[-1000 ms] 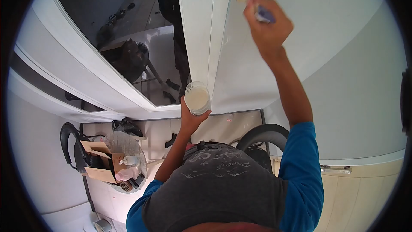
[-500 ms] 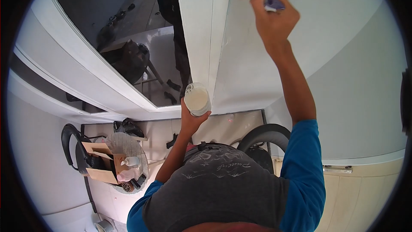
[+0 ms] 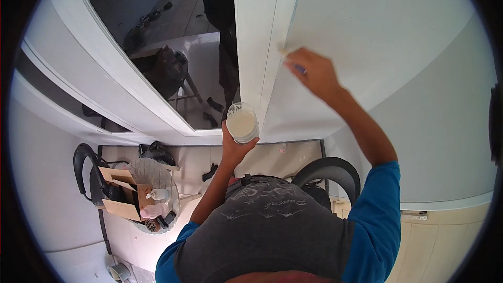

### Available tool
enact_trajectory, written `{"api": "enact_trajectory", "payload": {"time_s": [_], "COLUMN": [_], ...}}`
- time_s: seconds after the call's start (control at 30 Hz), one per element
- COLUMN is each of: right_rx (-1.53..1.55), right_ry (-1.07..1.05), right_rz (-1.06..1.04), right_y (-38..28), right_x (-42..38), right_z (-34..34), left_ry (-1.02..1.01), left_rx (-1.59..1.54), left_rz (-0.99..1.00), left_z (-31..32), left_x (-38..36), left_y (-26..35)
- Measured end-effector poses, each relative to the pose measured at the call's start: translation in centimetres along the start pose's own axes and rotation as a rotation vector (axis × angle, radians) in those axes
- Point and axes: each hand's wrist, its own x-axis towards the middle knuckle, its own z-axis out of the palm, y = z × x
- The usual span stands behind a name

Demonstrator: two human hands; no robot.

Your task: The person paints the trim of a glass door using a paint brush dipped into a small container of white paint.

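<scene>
My left hand [image 3: 237,147] is wrapped round a clear cup [image 3: 242,123] of cream-white paint, held upright below the white window frame [image 3: 257,36]. Up and to the right, my right hand [image 3: 314,71] grips a paintbrush [image 3: 298,67] with a blue-purple handle. Its pale bristles are blurred and lie at the edge where the frame meets the grey-white wall [image 3: 356,26]. A thin light-blue line runs along that edge above the brush.
At the lower left, a round table [image 3: 175,186] bears an open cardboard box [image 3: 118,207] and bottles [image 3: 157,195]. Black chairs [image 3: 332,170] stand on both sides. A black bag [image 3: 157,153] lies near the wall, and a bucket [image 3: 119,272] is at the bottom left.
My right hand has moved down and slightly left with the brush, along the frame's edge. My left hand still holds the cup in nearly the same place. The view has shifted slightly.
</scene>
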Motion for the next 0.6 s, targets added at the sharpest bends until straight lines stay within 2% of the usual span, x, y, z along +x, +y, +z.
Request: {"api": "enact_trajectory", "payload": {"time_s": [0.1, 0.13, 0.2, 0.23, 0.37, 0.5, 0.6], "right_rx": [-0.039, -0.039, -0.255, -0.258, -0.401, -0.204, -0.039], "right_ry": [0.248, 0.251, 0.51, 0.511, 0.278, -0.02, -0.04], "right_rz": [-0.131, -0.133, -0.515, -0.516, -0.456, -0.357, -0.155], "right_y": [-1.0, -1.0, -0.7, -0.6, 0.5, -1.1, -0.4], "right_x": [5.8, 7.7, 10.1, 9.8, 4.0, -2.5, -1.3], "right_z": [-5.8, -7.2, -8.8, -8.4, -2.1, 3.4, 3.2], "left_ry": [0.01, 0.011, 0.024, 0.023, 0.029, 0.045, 0.032], "left_rx": [0.017, 0.019, 0.009, 0.009, 0.031, 0.028, 0.032], "left_rz": [-0.024, -0.021, -0.008, -0.005, 0.013, 0.028, 0.038], "left_z": [-0.2, -0.3, -0.4, -0.4, -0.6, -0.5, -0.3], "left_x": [-0.3, -0.3, -0.2, -0.1, 0.1, -0.1, 0.1], "left_y": [0.5, 0.4, 0.3, 0.3, -0.6, -0.6, -0.1]}}
